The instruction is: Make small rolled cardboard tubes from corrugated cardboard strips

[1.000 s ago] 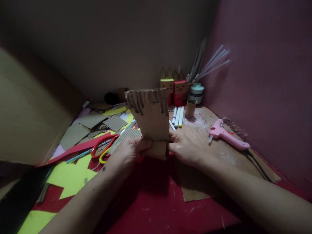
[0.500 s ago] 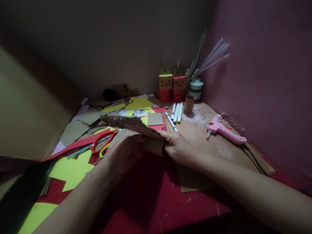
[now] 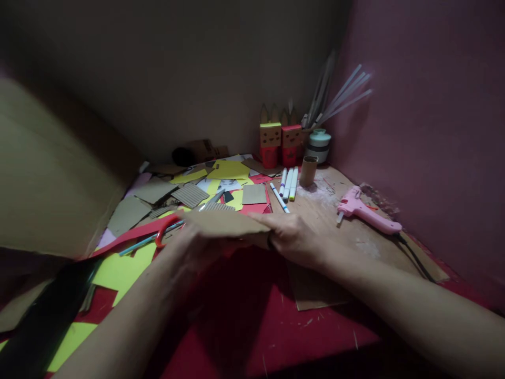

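Ragged-topped brown corrugated cardboard sheet (image 3: 224,223), upright a second ago, seen nearly edge-on half a second ago, now tipped almost level; smooth face up, torn ridges out of sight. Left-hand grip (image 3: 188,245) shifted left to sheet's left end, fingers hidden. Right-hand grip (image 3: 294,237) now with forefinger stretched along sheet's right end. Square grey-brown cardboard piece (image 3: 254,194) behind uncovered since a second ago. Red-and-yellow-handled scissors (image 3: 161,237) more covered, yellow loop hidden.
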A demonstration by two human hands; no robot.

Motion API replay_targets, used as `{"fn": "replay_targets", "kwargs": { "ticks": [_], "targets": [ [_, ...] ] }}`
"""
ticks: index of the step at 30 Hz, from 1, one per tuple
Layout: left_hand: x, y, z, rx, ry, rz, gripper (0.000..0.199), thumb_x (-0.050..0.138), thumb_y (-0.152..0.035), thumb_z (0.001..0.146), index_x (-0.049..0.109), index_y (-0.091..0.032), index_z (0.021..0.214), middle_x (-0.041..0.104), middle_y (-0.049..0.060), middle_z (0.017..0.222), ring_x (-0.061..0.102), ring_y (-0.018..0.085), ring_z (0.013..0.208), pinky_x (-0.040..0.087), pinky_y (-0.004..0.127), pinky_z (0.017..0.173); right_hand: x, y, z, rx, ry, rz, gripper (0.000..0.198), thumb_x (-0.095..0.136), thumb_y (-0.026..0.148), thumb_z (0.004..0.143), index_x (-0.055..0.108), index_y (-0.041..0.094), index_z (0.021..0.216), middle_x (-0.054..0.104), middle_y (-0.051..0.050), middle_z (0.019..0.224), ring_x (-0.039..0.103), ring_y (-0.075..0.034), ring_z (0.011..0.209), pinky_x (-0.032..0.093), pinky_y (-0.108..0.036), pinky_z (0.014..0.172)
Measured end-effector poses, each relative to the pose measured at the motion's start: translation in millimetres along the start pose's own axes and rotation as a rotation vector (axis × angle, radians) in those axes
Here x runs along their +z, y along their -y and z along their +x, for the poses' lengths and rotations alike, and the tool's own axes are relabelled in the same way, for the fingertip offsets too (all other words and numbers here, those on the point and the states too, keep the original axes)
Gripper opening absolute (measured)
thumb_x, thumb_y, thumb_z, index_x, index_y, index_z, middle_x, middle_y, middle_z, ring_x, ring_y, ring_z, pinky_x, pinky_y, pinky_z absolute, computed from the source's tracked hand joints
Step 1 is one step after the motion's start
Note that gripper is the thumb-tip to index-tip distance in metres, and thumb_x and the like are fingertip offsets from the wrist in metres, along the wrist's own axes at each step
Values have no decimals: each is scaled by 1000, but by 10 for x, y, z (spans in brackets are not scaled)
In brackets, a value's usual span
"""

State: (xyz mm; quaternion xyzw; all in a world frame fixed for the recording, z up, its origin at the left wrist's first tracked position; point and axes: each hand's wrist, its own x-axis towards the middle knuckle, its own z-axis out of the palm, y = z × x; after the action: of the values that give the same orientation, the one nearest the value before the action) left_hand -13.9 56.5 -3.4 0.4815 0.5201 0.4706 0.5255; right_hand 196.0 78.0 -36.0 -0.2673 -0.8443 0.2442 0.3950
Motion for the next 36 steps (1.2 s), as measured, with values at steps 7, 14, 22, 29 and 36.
{"fn": "replay_targets", "kwargs": {
  "ticks": [7,14,22,29,36],
  "targets": [
    [58,-183,69,280,36,49,22,74,-18,67,69,-22,89,70,2,82,63,15,80,49,24,73,-112,136,145,560,-91,911,32,58,30,74,70,9,95,69,-10,68,67,-22,70,56,-33,63],
    [259,-175,-58,437,81,375,9,64,-18,72,73,-19,73,67,2,78,59,16,77,45,26,71,18,91,103,585,-16,1049,32,63,30,69,69,9,93,69,-9,66,68,-23,71,56,-34,64],
    [288,-38,-106,617,-38,605,13,53,-13,77,65,-18,75,64,1,72,57,15,67,43,25,62,-129,203,106,554,170,942,23,63,25,69,72,11,86,67,-4,56,65,-15,57,54,-27,58],
    [258,23,-108,798,-100,859,17,50,-12,78,63,-21,84,67,2,77,61,15,67,44,24,61,-122,187,78,567,178,913,20,61,22,71,72,18,86,67,-1,56,60,-13,48,52,-27,53],
    [248,50,-134,929,-132,874,30,48,-1,71,62,-24,86,67,2,80,62,17,72,46,26,66,-177,210,106,404,121,782,17,66,29,71,72,21,85,67,0,62,63,-18,64,51,-31,59]
  ]
}}
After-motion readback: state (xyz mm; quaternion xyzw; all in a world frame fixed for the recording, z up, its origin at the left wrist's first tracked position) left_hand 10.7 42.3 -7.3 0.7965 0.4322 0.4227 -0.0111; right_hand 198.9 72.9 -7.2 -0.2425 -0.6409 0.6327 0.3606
